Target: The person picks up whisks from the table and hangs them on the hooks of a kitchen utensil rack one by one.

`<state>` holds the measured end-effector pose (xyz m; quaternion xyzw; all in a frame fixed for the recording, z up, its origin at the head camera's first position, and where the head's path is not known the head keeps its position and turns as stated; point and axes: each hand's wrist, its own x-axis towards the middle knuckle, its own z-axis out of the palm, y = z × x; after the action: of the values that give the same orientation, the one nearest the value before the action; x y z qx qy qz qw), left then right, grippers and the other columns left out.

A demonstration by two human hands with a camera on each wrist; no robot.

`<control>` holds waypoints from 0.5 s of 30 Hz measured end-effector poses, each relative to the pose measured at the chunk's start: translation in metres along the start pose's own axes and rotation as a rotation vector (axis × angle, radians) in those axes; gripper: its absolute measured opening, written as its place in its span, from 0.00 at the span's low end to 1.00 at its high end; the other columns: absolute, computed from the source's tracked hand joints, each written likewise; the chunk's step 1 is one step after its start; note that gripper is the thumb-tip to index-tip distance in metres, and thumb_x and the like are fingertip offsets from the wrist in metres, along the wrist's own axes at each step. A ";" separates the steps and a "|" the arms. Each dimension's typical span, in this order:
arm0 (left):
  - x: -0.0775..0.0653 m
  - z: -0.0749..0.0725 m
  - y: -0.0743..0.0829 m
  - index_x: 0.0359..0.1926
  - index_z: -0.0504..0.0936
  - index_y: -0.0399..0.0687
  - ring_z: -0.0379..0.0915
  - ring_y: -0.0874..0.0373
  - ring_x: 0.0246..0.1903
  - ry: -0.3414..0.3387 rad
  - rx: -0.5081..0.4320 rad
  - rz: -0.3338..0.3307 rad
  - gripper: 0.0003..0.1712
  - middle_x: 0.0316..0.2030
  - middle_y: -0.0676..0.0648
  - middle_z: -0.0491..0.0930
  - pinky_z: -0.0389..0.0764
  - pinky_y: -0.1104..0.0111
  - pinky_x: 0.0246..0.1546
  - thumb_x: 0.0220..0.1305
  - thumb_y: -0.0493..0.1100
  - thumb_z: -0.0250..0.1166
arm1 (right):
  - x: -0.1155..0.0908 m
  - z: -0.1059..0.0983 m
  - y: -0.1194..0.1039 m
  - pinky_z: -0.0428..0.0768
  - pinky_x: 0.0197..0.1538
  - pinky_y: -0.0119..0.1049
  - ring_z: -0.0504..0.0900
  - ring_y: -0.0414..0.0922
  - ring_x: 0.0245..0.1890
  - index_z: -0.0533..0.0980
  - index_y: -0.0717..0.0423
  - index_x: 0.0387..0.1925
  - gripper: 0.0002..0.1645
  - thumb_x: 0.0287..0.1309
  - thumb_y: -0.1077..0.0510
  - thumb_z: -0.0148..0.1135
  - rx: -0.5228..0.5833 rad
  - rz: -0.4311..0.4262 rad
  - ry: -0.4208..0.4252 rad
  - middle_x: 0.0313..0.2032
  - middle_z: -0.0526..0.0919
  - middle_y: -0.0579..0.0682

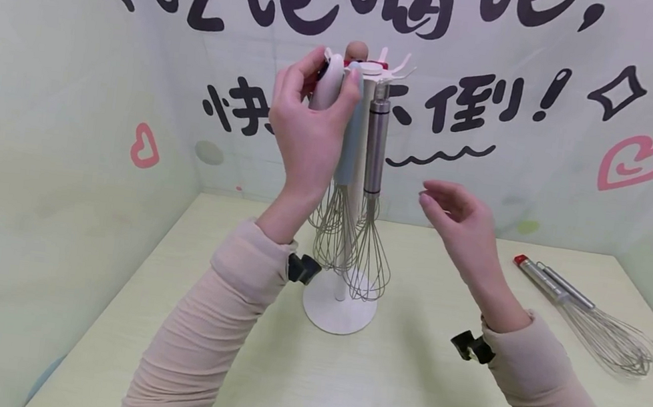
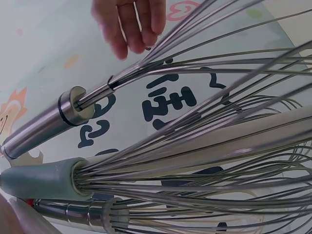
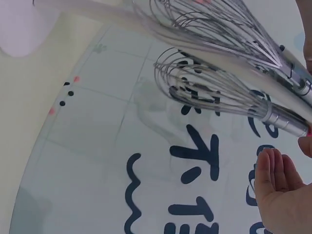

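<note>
My left hand (image 1: 314, 121) pinches the top of a white handle (image 1: 328, 86) between thumb and fingers, at the upper left of a white hanging rack (image 1: 372, 69). The lower part of that utensil is hidden behind the hand and wrist. Close to the thumb hangs a whisk with a pale blue handle (image 1: 348, 139). To its right hangs a steel-handled whisk (image 1: 376, 142). In the left wrist view another steel whisk (image 2: 80, 212) shows behind the blue one. My right hand (image 1: 460, 225) is in the air right of the rack, fingers loosely bent, holding nothing.
The rack's round white base (image 1: 337, 319) stands on the pale table (image 1: 353, 394). Two steel whisks (image 1: 581, 306), one red-tipped, lie side by side at the right. A round brown knob (image 1: 357, 50) shows behind the rack top. A printed backdrop (image 1: 457, 171) closes off the back.
</note>
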<state>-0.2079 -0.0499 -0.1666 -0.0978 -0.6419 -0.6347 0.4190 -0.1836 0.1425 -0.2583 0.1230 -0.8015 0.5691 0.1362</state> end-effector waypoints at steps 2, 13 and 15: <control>0.000 0.000 -0.001 0.54 0.78 0.40 0.71 0.62 0.42 0.004 -0.006 0.002 0.27 0.48 0.45 0.75 0.77 0.77 0.45 0.53 0.43 0.70 | 0.000 -0.007 0.008 0.75 0.46 0.15 0.77 0.28 0.42 0.74 0.59 0.56 0.23 0.65 0.51 0.57 -0.030 0.019 0.010 0.39 0.78 0.27; 0.004 -0.004 -0.004 0.54 0.78 0.38 0.72 0.62 0.42 -0.011 -0.079 -0.013 0.27 0.48 0.45 0.75 0.80 0.75 0.47 0.52 0.41 0.69 | 0.000 -0.054 0.064 0.73 0.39 0.12 0.74 0.22 0.38 0.73 0.63 0.56 0.26 0.65 0.48 0.56 -0.167 0.120 0.097 0.35 0.74 0.19; 0.005 -0.004 -0.004 0.54 0.78 0.38 0.72 0.62 0.42 -0.017 -0.093 -0.016 0.27 0.48 0.45 0.75 0.80 0.75 0.48 0.52 0.40 0.69 | -0.002 -0.064 0.074 0.72 0.38 0.12 0.74 0.21 0.37 0.73 0.62 0.56 0.26 0.65 0.47 0.56 -0.187 0.142 0.109 0.35 0.74 0.18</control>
<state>-0.2121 -0.0560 -0.1673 -0.1174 -0.6160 -0.6664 0.4032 -0.2032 0.2268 -0.3036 0.0219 -0.8493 0.5058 0.1498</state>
